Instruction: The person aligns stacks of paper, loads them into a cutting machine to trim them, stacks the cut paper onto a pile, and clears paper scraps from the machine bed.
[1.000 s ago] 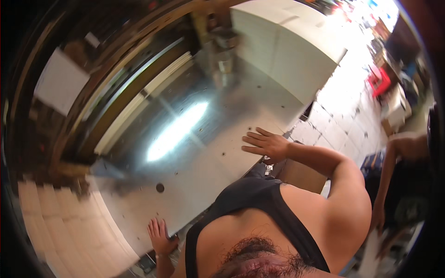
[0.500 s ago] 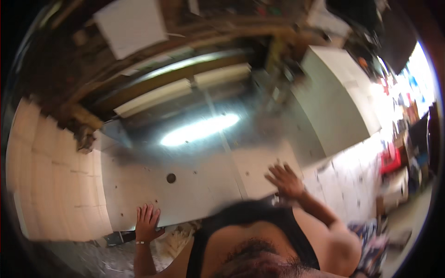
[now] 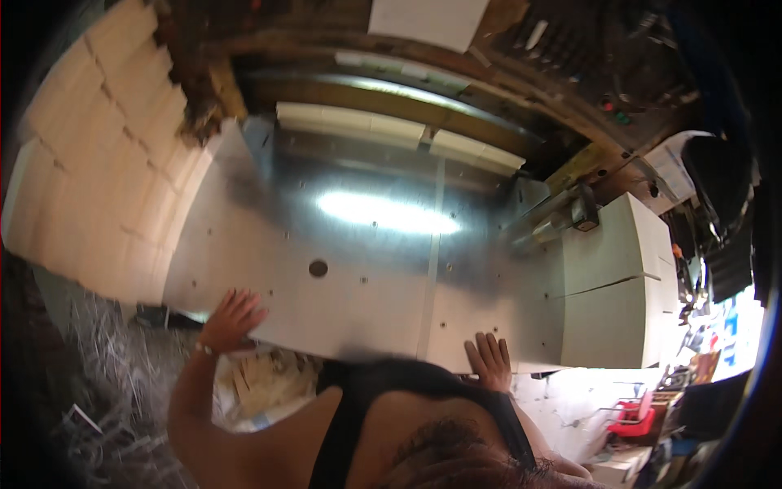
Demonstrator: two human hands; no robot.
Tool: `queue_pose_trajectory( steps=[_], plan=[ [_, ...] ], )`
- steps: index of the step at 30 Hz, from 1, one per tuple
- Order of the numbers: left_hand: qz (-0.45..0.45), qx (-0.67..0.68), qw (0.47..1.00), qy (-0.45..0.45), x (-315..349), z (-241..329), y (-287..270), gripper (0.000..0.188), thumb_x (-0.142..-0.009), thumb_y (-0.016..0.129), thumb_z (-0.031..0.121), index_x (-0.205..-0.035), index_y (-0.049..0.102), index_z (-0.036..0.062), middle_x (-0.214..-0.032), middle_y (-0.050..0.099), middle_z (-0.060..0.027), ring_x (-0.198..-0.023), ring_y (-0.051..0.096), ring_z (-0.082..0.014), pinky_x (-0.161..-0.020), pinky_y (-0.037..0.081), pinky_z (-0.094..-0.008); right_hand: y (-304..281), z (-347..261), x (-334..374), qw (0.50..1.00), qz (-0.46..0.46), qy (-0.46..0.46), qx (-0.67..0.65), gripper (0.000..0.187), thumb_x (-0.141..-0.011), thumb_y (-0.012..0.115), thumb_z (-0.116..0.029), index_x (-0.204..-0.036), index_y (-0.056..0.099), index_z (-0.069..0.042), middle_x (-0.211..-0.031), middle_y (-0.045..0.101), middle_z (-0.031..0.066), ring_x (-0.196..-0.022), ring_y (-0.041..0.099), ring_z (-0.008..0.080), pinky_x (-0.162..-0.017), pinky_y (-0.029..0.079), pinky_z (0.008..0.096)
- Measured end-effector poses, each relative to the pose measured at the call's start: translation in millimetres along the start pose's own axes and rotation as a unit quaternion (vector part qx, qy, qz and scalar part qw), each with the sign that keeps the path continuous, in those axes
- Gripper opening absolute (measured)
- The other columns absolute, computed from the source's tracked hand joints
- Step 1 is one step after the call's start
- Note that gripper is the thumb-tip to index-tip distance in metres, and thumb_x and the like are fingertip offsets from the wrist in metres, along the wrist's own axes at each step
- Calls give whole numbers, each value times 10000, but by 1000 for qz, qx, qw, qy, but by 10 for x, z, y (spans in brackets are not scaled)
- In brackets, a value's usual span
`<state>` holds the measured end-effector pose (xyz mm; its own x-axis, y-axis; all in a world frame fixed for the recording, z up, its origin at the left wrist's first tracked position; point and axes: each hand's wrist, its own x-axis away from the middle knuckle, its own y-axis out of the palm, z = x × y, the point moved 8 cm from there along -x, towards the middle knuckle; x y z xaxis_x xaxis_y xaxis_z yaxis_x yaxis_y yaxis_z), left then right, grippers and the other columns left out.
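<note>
Left hand point(image 3: 230, 319) flat on the near edge of the shiny metal counter point(image 3: 366, 269), fingers point(image 3: 244, 301) spread wide, holding nothing; right hand point(image 3: 489, 361) also resting at the near edge, fingers together and flat, holding nothing. Counter stretching away from both hands, long side running left to right; small round hole point(image 3: 318, 268) just ahead of the left hand, so nearer to that hand than to the right one. Stack of pale boards point(image 3: 106, 163) off to the left; grey-white block point(image 3: 615, 285) to the right. Right wrist hidden behind the black top point(image 3: 407, 391); back of the room dark and hard to make out.
</note>
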<state>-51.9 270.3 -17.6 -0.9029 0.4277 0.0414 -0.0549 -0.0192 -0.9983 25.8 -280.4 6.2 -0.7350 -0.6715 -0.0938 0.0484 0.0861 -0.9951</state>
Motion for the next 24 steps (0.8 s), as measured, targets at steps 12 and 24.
queue_pose_trajectory(
  steps=[12,24],
  plan=[
    [13,16,1000,-3,24,32,-62,1075,-516,956,432,-1470,524,190,-1585,449,-142,-1496,370,-411,-1258,250,-610,-13,-25,-21,999,32,22,-10,915,-631,880,-347,-1461,570,-118,-1497,542,232,-1382,510,461,-1128,374,654],
    [13,15,1000,-3,54,35,-73,1105,-518,954,436,-1499,507,195,-1608,429,-120,-1511,356,-392,-1271,235,-581,39,-11,-1,999,36,10,0,924,-631,907,-339,-1459,572,-101,-1522,522,236,-1421,474,462,-1174,333,647]
  ],
)
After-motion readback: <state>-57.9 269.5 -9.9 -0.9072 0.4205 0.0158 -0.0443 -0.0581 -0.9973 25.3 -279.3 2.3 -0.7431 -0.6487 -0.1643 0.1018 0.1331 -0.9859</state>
